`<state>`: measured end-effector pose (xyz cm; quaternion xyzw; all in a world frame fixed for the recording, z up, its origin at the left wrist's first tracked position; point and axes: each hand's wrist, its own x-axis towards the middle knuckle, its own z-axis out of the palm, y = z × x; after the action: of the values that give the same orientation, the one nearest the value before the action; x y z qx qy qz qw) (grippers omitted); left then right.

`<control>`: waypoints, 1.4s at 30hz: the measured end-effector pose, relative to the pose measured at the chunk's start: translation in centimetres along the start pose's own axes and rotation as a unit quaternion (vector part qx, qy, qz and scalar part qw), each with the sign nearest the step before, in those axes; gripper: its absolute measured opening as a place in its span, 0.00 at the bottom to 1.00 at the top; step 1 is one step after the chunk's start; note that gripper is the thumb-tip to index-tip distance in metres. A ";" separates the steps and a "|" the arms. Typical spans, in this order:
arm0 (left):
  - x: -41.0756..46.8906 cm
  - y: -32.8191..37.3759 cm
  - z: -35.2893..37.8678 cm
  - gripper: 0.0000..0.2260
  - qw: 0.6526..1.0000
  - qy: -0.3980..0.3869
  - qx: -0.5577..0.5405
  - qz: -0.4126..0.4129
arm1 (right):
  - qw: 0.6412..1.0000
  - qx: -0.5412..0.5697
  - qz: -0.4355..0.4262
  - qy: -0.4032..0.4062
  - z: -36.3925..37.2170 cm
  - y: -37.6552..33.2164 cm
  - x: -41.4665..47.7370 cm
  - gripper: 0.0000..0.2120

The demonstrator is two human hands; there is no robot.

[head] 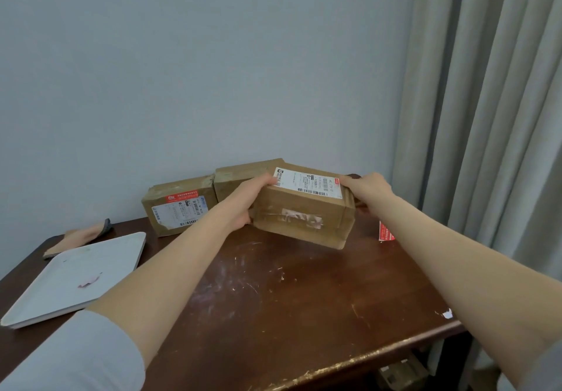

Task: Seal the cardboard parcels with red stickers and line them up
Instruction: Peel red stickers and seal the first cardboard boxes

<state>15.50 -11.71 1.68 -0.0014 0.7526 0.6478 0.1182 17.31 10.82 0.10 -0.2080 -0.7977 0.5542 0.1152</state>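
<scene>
Both hands are on the front parcel [304,208] now: the left hand [248,200] clasps its left end, the right hand [366,191] grips its right end, and the box sits tilted, its near bottom edge just above the dark bench [273,293]. Behind that parcel a second box [240,179] stands against the wall, and left of it a third box [179,205] wears a red sticker [181,198]. Right of the held parcel, a red sticker sheet [385,232] lies near the bench's edge. Far left, a white tray [76,278]; the bench in front is open.
</scene>
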 end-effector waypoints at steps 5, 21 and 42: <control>-0.1 0.1 0.1 0.15 0.999 0.028 0.028 -0.036 | 0.994 0.100 0.032 -0.036 -0.1 0.4 0.0 0.19; 1.4 -1.7 1.2 0.30 0.991 0.094 0.089 -0.031 | 0.997 0.058 0.003 -0.046 0.7 2.1 0.2 0.18; 3.5 -3.8 1.4 0.21 0.934 0.162 0.297 0.115 | 0.993 0.090 0.061 -0.037 1.2 4.0 1.3 0.14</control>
<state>12.99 -10.46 -2.87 0.0151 0.9144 0.3953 -0.0853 16.53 11.61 -4.08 -0.2247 -0.7338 0.6373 0.0701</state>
